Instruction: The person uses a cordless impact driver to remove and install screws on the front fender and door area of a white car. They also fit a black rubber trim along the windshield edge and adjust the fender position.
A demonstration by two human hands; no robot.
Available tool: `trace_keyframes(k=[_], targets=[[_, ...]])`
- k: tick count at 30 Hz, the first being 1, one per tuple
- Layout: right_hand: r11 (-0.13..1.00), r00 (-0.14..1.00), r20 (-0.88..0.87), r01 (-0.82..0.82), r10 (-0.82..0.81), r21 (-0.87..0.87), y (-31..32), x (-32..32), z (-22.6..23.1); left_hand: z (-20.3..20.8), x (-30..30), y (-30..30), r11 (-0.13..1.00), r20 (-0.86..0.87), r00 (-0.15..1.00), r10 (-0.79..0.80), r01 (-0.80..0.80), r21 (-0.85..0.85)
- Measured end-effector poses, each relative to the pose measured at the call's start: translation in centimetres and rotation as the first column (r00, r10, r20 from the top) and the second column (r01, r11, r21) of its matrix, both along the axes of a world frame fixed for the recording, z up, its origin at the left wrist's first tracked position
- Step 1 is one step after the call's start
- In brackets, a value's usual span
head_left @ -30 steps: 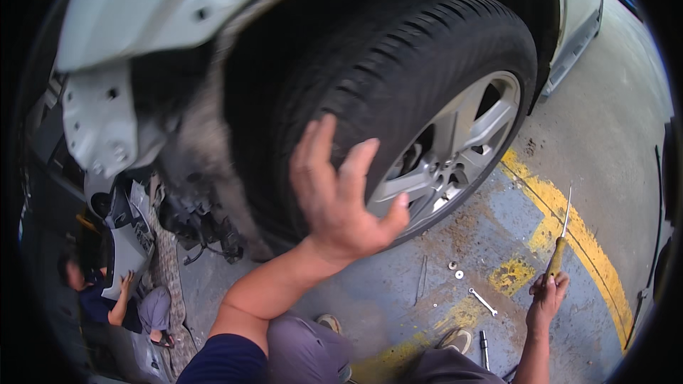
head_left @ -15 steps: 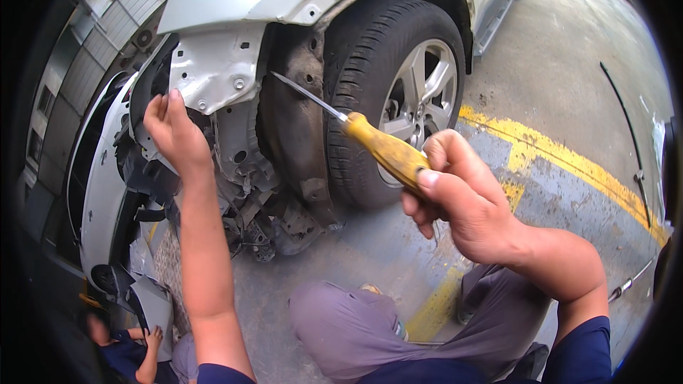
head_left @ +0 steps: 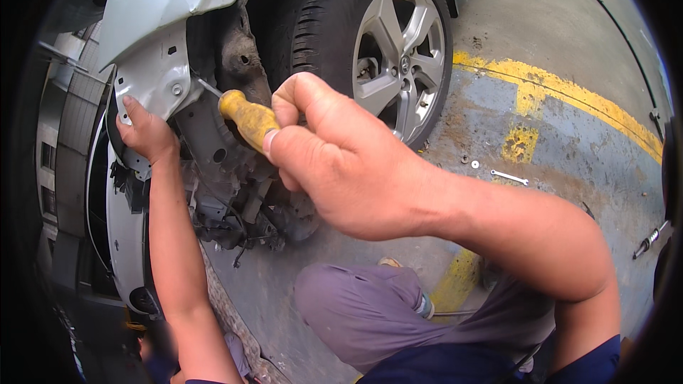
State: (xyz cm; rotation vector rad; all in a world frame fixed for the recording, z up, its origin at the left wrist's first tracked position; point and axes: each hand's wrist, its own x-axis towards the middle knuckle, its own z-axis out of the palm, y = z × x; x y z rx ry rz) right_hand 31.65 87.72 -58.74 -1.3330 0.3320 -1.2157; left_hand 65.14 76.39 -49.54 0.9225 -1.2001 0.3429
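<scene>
My right hand [head_left: 341,163] is wrapped round the yellow handle of a screwdriver [head_left: 245,115]. Its metal shaft points up and left, with the tip at the right edge of a white metal fender panel [head_left: 151,64], beside the dark wheel-arch liner [head_left: 242,53]. Whether the tip goes in behind the panel, I cannot tell. At the panel's lower left corner, my left hand [head_left: 149,134] grips the edge; some of its fingers are hidden. Below the panel, the car's bare inner structure [head_left: 220,192] shows, with brackets and hanging wiring.
The car's wheel [head_left: 405,57] stands just right of the screwdriver. On the floor lie a wrench [head_left: 509,177], a washer [head_left: 474,164], a long black strip [head_left: 626,43] and a ratchet-like tool [head_left: 647,240]. Another person [head_left: 158,355] is partly visible at lower left, near another white car [head_left: 128,242].
My right hand has brought the screwdriver left and forward, its tip now at the panel's edge. My left hand has closed on the panel's lower corner. The view has shifted.
</scene>
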Motion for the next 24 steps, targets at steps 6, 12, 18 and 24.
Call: trace_keyframes(k=[6, 12, 18, 24], targets=[[0.893, 0.982, 0.109, -0.186, 0.155, 0.410, -2.5, 0.6, 2.5, -0.2, 1.5, -0.1, 0.999, 0.041, 0.999, -0.026, 0.025, 0.030], [0.899, 0.995, 0.088, -0.087, 0.054, 0.428, 0.0, 3.5, 4.5, -0.1, 1.0, -0.3, 1.000, 0.070, 0.997, -0.024, 0.023, 0.014], [0.880, 0.981, 0.096, -0.194, 0.169, 0.433, 0.0, 4.4, 5.8, -0.3, 0.5, 0.1, 0.997, 0.050, 0.996, -0.079, 0.079, -0.008], [0.902, 0.994, 0.072, -0.101, 0.077, 0.419, 1.0, 5.4, 6.3, -0.4, -1.5, 0.9, 0.995, 0.042, 0.994, -0.101, 0.101, -0.009]])
